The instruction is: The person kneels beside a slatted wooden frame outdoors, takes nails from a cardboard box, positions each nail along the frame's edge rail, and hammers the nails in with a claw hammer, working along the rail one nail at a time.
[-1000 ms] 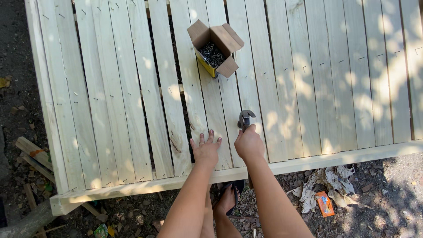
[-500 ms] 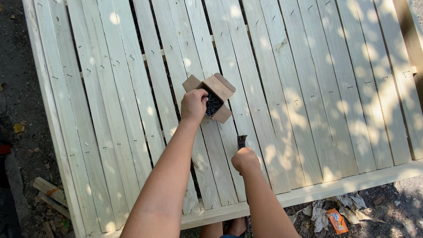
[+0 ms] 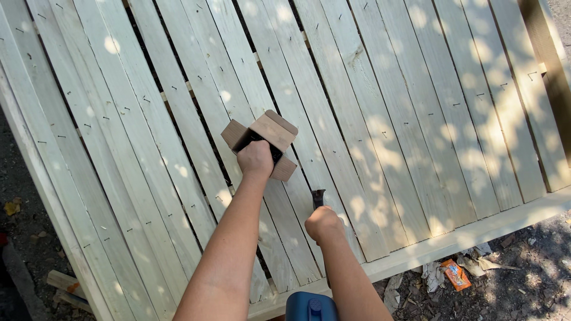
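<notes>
A small open cardboard box (image 3: 279, 132) of dark nails sits on a large panel of pale wooden slats (image 3: 380, 107). My left hand (image 3: 256, 159) reaches into the box, fingers curled inside and hidden. My right hand (image 3: 323, 224) rests on the slats nearer the front edge, closed around a hammer (image 3: 319, 198) whose dark head sticks out beyond my fist.
Dirt ground surrounds the panel. Scrap wood pieces (image 3: 62, 285) lie at the lower left. Paper litter and an orange wrapper (image 3: 455, 274) lie below the front rail (image 3: 476, 235). A blue object (image 3: 310, 306) shows at the bottom edge.
My left hand went from lying flat near the front edge up to the nail box and into it. The right hand stayed on the hammer. The view shifted closer.
</notes>
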`<state>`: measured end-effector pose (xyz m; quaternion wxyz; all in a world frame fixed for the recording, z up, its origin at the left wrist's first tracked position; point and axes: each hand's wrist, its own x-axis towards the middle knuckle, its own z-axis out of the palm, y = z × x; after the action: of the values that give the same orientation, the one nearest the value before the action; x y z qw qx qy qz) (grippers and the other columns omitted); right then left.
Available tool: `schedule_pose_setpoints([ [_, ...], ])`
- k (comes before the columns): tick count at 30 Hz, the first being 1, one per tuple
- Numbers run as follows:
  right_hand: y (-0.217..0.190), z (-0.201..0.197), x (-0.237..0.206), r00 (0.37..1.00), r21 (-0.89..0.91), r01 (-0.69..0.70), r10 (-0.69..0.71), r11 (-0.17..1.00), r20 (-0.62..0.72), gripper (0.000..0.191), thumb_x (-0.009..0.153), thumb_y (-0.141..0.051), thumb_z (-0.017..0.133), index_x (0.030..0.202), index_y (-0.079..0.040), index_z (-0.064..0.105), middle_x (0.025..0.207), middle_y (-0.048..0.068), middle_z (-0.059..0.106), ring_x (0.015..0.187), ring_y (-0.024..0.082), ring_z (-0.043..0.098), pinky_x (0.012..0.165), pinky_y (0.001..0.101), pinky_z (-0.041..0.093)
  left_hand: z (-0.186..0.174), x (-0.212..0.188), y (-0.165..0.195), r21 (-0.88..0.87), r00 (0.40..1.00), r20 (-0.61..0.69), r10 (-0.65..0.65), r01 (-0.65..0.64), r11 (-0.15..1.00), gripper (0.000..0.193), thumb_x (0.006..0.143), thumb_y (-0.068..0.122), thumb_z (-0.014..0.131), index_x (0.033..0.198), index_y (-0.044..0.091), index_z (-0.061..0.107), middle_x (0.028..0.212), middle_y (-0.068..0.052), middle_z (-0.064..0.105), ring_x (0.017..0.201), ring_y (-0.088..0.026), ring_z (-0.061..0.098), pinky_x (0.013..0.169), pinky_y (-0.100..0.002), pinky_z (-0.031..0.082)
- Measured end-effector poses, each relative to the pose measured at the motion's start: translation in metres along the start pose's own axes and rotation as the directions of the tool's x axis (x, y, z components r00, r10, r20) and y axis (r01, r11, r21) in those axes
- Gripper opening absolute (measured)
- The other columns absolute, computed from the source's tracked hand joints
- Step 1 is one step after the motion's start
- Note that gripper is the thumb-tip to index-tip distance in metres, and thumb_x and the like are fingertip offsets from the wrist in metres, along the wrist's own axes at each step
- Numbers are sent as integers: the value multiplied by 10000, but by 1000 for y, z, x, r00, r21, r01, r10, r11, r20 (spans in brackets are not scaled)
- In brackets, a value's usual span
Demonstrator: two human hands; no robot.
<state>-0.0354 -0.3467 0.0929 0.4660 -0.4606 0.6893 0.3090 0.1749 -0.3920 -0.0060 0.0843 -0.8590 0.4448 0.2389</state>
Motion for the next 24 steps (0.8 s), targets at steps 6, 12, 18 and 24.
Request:
schedule_pose_setpoints([
  [6, -2, -4, -5, 1000, -7, -8, 8, 1000, 2, 367, 897, -55, 512, 1246, 44, 567, 1007, 204, 763, 841, 292, 767, 760, 393, 611, -2, 1, 0, 11, 1000, -4, 23, -23, 1000, 177, 907, 80, 615, 914, 126, 786, 1037, -113, 770, 1002, -282, 738, 790, -398, 602],
  [12, 0, -4, -6, 999, -11, -24, 24, 1000, 26, 357, 910, -41, 497, 1252, 40, 558, 968, 193, 750, 743, 286, 743, 665, 407, 599, -16, -8, 2, -49, 999, 11, 35, -34, 998, 187, 925, 53, 597, 958, 100, 775, 1087, -145, 742, 1031, -336, 716, 817, -434, 596],
  [18, 6, 0, 2, 999, -67, 7, -5, 998, 35, 328, 924, -48, 498, 1226, 27, 601, 978, 164, 768, 717, 270, 745, 641, 400, 605, -21, -22, -2, -165, 996, -86, 29, -43, 985, 149, 808, 98, 722, 947, 48, 741, 1077, -163, 696, 1009, -347, 703, 836, -441, 593],
  [24, 31, 14, 3, 997, -114, 59, -63, 992, -36, 361, 1015, -272, 521, 1297, -46, 538, 1041, 128, 770, 793, 261, 757, 710, 422, 605, -15, -27, 0, -217, 969, -243, 39, -94, 972, 120, 804, 128, 726, 887, 41, 729, 1031, -163, 707, 963, -349, 705, 832, -439, 593],
])
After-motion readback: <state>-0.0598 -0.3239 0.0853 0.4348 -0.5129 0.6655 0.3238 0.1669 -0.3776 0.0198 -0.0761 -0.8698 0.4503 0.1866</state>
